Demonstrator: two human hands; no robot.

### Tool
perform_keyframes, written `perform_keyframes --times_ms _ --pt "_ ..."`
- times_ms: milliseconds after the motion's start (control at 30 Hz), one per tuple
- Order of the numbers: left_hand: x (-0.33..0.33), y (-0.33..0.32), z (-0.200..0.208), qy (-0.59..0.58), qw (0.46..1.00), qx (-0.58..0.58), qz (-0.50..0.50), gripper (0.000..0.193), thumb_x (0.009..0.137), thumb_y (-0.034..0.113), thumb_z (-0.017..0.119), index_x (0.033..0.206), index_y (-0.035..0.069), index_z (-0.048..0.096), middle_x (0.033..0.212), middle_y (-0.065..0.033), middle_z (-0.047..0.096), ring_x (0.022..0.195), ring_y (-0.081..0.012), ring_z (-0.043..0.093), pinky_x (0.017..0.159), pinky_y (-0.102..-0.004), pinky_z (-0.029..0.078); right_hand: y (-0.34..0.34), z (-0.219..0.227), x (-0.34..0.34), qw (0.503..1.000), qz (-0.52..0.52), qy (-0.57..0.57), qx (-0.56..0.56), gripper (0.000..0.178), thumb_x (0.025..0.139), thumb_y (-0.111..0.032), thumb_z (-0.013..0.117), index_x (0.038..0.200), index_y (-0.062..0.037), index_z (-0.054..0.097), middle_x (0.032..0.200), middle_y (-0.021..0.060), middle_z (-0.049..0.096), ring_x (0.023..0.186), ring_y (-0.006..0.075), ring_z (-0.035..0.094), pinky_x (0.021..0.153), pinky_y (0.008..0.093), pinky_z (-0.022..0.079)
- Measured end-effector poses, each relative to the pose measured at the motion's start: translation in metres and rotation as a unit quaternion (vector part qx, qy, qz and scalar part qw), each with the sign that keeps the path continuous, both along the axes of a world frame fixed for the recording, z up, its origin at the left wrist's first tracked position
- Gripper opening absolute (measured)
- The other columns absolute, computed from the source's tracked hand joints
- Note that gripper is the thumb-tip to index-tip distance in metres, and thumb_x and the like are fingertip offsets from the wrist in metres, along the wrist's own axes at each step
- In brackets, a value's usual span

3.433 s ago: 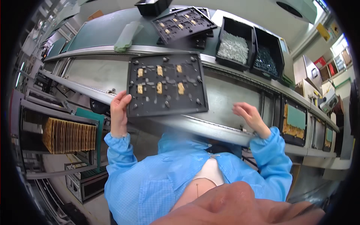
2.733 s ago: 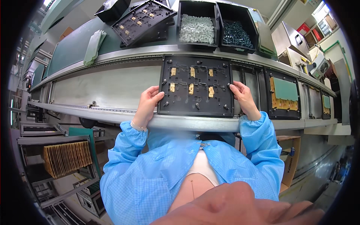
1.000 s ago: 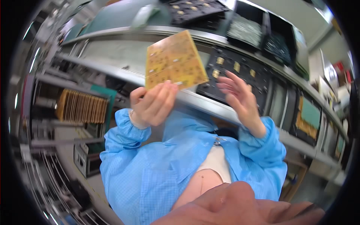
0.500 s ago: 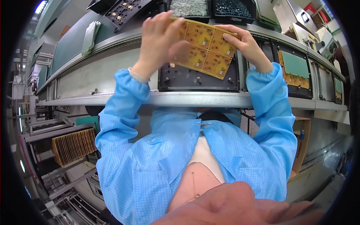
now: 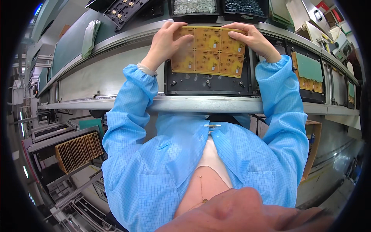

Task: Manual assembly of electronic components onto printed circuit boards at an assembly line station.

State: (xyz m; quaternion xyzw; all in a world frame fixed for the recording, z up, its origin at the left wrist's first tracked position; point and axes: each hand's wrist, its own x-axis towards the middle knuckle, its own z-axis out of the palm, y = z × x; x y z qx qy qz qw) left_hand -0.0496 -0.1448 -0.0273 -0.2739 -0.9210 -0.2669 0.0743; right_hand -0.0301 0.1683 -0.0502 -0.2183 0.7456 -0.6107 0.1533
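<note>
A yellow circuit board panel (image 5: 207,56), split into several rectangular sections, is held up over a black fixture plate (image 5: 193,87). My left hand (image 5: 167,42) grips its far left corner, thumb on the near face and fingers over the edge. At the far right corner my right hand (image 5: 253,40) pinches the panel the same way. The panel hides most of the fixture; its near strip shows with several small clamps. Whether the panel touches the fixture, I cannot tell.
Behind are a bin of clear parts (image 5: 194,7), a bin of dark parts (image 5: 244,8) and a black tray (image 5: 125,13). A green-covered board (image 5: 309,69) lies in a fixture to the right. A metal rail (image 5: 208,103) runs along the front; a rack of boards (image 5: 79,152) stands lower left.
The panel has swung from tilted to nearly level, its left side coming nearer to me. My left hand has moved slightly right and closed on the left corner; my right hand keeps its hold.
</note>
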Motion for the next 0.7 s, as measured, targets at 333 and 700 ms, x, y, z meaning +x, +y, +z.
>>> perform_keyframes --times_ms 333,700 --pt "0.010 0.001 -0.014 -0.032 0.999 0.006 -0.009 0.051 0.084 0.046 0.073 0.117 0.007 0.065 0.104 -0.0117 0.062 0.097 -0.0294 0.065 0.083 -0.0395 0.054 0.004 -0.009 0.002 0.999 -0.027 -0.001 0.042 0.036 0.095 -0.029 0.067 0.121 -0.0034 0.066 0.105 0.0067 0.070 0.099 0.0114 0.064 0.089 0.0273 0.052" --pt "0.012 -0.004 -0.029 0.053 0.997 -0.057 -0.029 0.053 0.080 0.043 0.076 0.117 0.006 0.066 0.117 -0.0103 0.057 0.113 -0.0294 0.049 0.097 -0.0418 0.042 -0.011 -0.009 0.028 0.880 -0.146 0.338 0.301 0.031 0.084 -0.017 0.073 0.111 -0.0018 0.067 0.107 0.0142 0.063 0.107 0.0328 0.055 0.093 0.0398 0.047"
